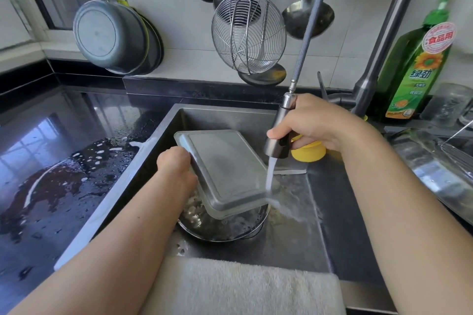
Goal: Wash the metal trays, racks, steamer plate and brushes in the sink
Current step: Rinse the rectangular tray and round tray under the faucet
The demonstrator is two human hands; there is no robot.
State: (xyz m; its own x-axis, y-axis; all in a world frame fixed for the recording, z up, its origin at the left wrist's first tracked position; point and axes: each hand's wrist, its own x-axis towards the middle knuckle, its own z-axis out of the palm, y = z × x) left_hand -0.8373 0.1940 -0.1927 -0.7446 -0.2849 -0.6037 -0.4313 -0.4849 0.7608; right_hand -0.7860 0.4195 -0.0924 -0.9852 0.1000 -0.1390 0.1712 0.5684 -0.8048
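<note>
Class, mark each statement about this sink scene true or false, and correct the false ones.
1. The right hand grips the pull-out sprayer head. True.
2. The left hand holds the metal tray upside down. True.
3. No water is running. False: a stream hits the tray's right edge.
4. The wire skimmer lies in the sink. False: it hangs on the wall.
5. A towel drapes the sink's near edge. True.
</note>
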